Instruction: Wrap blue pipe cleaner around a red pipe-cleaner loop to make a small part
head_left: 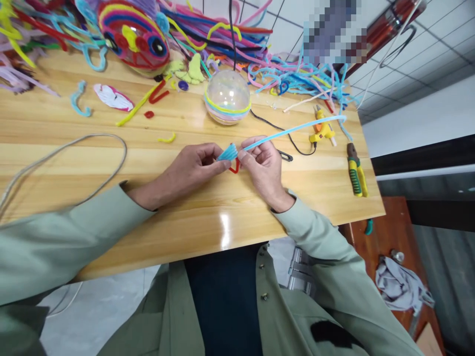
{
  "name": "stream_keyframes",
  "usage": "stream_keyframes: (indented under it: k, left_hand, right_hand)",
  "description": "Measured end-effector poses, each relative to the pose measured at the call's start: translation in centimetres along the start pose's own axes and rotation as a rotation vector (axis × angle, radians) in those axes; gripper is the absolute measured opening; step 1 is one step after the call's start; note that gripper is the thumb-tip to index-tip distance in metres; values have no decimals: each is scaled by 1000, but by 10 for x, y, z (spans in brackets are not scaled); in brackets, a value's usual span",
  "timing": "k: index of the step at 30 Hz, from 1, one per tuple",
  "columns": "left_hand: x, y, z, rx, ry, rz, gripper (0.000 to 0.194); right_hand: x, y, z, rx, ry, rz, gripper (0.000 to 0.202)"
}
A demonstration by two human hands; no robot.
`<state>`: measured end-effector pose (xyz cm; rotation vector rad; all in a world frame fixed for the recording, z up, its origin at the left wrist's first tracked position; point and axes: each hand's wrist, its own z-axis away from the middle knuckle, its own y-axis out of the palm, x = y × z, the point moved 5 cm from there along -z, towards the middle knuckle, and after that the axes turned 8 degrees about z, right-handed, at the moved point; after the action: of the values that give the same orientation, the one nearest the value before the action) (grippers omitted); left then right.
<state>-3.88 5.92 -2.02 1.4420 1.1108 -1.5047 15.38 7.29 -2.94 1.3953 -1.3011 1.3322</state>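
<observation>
Between finger and thumb, my left hand [198, 165] pinches a small fan-shaped piece of folded light blue pipe cleaner [227, 153]. My right hand [262, 163] is closed on a long light blue pipe cleaner [293, 129], whose free end stretches up to the right and bends down near the yellow glue gun. A bent red piece [235, 166] shows just below the fingertips, between the two hands. Whether the long strand joins the folded piece is hidden by my fingers. Beyond the hands stands a clear ball [227, 96] with yellow, blue and pink bands around it.
A yellow glue gun [322, 129] and green-yellow pliers [356, 170] lie to the right. Pipe cleaners [222, 37] are heaped along the back, beside a decorated fish-like ball [133, 37]. A grey cable [70, 143] loops at left. Small cut pieces are scattered around.
</observation>
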Motion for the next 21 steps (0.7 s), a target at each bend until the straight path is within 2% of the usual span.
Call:
stream_keyframes:
  k: [7, 12, 16, 21]
  left_hand:
    - [3, -2, 0, -14, -9, 62, 42]
    - [0, 0, 3, 41, -49, 171, 35]
    - [-1, -1, 5, 34, -82, 202, 27]
    - [4, -1, 3, -2, -104, 239, 34]
  right_hand:
    - [0, 4, 1, 9, -14, 31, 59]
    - [2, 4, 6, 7, 11, 39, 46]
    - [4, 6, 12, 40, 11, 44, 32]
    - [3, 7, 17, 80, 52, 109, 35]
